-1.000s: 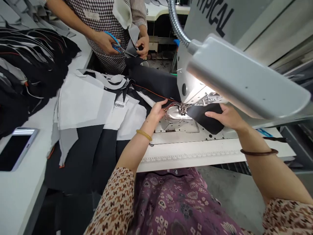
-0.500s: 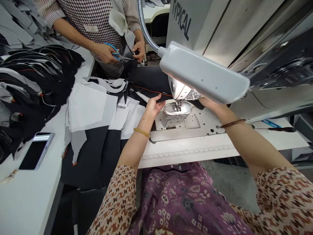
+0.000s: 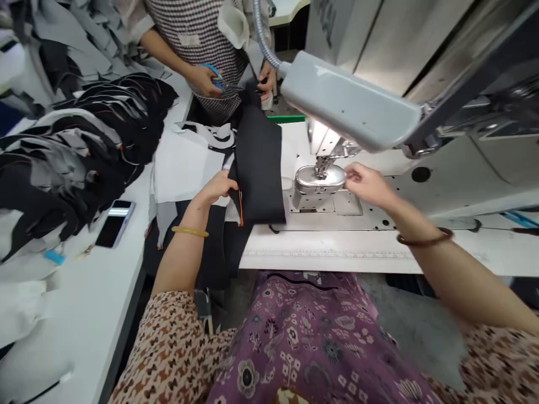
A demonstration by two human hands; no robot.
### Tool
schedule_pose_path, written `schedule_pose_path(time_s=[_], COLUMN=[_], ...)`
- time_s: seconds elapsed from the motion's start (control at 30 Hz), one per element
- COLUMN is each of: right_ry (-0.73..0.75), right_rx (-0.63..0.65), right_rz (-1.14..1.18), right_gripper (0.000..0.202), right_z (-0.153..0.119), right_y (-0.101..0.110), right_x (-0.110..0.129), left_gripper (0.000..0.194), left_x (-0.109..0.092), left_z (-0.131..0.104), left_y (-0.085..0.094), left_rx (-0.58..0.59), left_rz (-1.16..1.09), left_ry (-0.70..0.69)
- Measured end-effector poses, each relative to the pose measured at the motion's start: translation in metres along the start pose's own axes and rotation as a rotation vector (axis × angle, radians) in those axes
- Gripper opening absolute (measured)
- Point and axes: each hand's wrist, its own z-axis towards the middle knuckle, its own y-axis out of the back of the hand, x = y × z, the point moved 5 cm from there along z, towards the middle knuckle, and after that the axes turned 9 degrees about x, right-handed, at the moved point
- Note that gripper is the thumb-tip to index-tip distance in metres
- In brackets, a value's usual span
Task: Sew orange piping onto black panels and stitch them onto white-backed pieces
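Note:
My left hand grips the edge of a black fabric piece with an orange seam, left of the sewing machine. The piece spans from there back toward a co-worker's hands and lies apart from the needle. At the sewing machine's raised oval metal bed, my right hand has its fingers pinched together by the right end. Whether anything thin is between those fingers is too small to make out. The presser foot is above the bed, under the lit lamp.
White and grey cut pieces lie left of my left hand. A heap of black pieces and a phone rest on the left table. Across from me, a co-worker's hand holds blue-handled scissors.
The black piece has moved left, out from behind the machine, drawn by my left hand. My right hand has come from behind the lamp to the bed's right end. The view has shifted.

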Motion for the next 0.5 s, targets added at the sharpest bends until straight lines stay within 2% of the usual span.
schedule_pose_path(time_s=[0.07,0.13,0.23,0.33,0.4,0.5], right_ry=[0.069,0.147,0.203,0.193,0.204,0.231], right_rx=[0.051,0.128,0.157,0.141,0.133,0.102], right_rz=[0.191,0.276,0.252,0.165,0.086,0.031], right_gripper=[0.039,0.056,0.076,0.09,0.092,0.083], right_z=[-0.017,-0.028,-0.031,-0.021,-0.012,-0.001], right_y=[-0.001,-0.004,-0.005,-0.003,-0.002,-0.002], right_x=[-0.002,0.001,0.011,0.021,0.028,0.034], left_gripper=[0.013,0.008,0.005,0.013,0.019,0.025], left_x=[0.015,0.032,0.065,0.1,0.119,0.135], left_z=[-0.03,-0.06,-0.092,-0.104,-0.105,-0.103], left_y=[0.006,0.004,-0.016,-0.044,-0.059,-0.064], left_rx=[0.092,0.159,0.157,0.091,0.056,-0.029], left_rz=[0.188,0.281,0.182,0.049,0.018,0.034], left_ry=[0.089,0.145,0.161,0.149,0.141,0.114])
